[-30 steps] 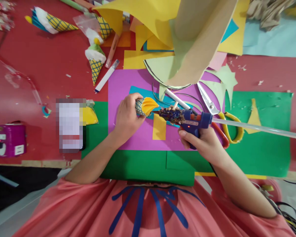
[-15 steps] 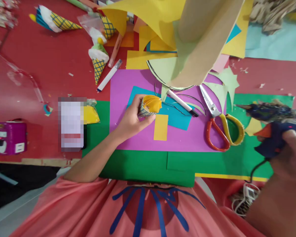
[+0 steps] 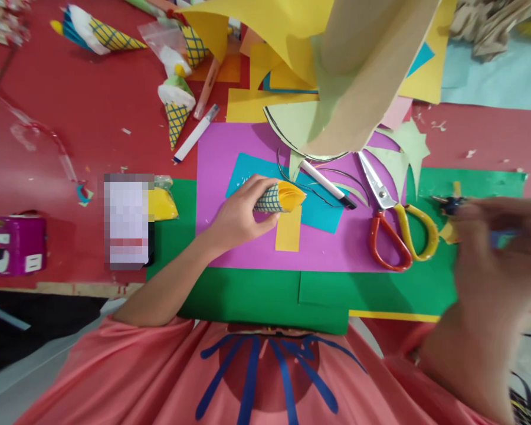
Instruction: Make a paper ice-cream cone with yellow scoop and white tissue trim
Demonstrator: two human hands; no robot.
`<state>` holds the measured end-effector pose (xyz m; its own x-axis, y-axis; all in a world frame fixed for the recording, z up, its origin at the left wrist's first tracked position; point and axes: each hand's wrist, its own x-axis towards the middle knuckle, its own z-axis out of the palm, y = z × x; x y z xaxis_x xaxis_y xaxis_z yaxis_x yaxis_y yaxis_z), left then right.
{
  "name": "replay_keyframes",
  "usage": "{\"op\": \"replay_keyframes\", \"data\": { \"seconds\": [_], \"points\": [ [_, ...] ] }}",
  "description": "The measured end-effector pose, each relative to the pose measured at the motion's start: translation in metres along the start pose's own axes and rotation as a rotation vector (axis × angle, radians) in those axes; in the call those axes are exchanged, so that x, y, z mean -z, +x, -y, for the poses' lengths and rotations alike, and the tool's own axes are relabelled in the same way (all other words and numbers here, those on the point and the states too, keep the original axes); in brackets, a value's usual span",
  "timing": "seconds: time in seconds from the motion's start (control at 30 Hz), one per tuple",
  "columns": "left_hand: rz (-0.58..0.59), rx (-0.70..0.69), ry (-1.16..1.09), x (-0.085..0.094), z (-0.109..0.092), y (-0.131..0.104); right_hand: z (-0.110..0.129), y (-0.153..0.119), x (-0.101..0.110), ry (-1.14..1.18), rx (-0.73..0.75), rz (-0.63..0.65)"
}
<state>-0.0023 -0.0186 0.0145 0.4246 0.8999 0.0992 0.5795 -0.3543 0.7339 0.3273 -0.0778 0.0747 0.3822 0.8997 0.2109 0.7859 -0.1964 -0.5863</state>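
Note:
My left hand (image 3: 238, 213) is closed around a small paper cone (image 3: 269, 198) with a blue criss-cross pattern outside and folded yellow paper at its mouth. The cone lies nearly level, its yellow opening facing right. My right hand (image 3: 498, 248) is at the far right, smeared by motion, over a dark blue glue gun (image 3: 452, 205). Only the gun's nozzle end shows clearly; the hand covers the rest, and its grip is unclear. Under the left hand are a yellow paper strip (image 3: 287, 231), a blue paper piece (image 3: 321, 218) and a purple sheet (image 3: 234, 254).
Scissors (image 3: 383, 198) with red and yellow handles lie right of centre, beside a white marker (image 3: 325, 182). A large rolled paper piece (image 3: 363, 77) rises at the back. Finished cones (image 3: 177, 115) lie upper left. A phone-like blurred object (image 3: 128, 221) and purple box (image 3: 15, 245) sit left.
My left hand has tilted the cone so its mouth points further right. My right hand has moved up and over the glue gun, which now shows mostly just its front end.

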Motion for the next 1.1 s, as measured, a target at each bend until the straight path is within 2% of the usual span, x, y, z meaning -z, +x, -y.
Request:
{"op": "replay_keyframes", "data": {
  "seconds": [0.03,0.1,0.13,0.23,0.33,0.63,0.87,1.1],
  "points": [
    [-0.014,0.000,0.038,-0.001,0.000,-0.001,0.021,-0.003,-0.013,0.086,0.142,-0.023],
    [-0.049,-0.008,0.091,-0.004,0.002,-0.002,0.054,-0.006,-0.040,0.248,0.343,0.221],
    [-0.067,-0.013,0.106,-0.006,0.003,-0.003,0.065,-0.006,-0.053,0.307,0.403,0.286],
    [-0.107,-0.009,0.123,-0.009,0.007,-0.004,0.081,-0.005,-0.083,0.367,0.474,0.338],
    [-0.120,0.005,0.117,-0.010,0.010,-0.005,0.082,-0.006,-0.100,0.398,0.474,0.333],
    [-0.119,0.022,0.122,-0.012,0.010,-0.007,0.086,-0.017,-0.118,0.415,0.434,0.291],
    [-0.112,-0.003,0.112,-0.012,0.008,-0.007,0.080,-0.019,-0.127,0.510,0.417,0.358],
    [-0.096,-0.010,0.184,-0.010,0.005,-0.007,0.082,-0.023,-0.131,0.530,0.387,0.337]
  ]
}}
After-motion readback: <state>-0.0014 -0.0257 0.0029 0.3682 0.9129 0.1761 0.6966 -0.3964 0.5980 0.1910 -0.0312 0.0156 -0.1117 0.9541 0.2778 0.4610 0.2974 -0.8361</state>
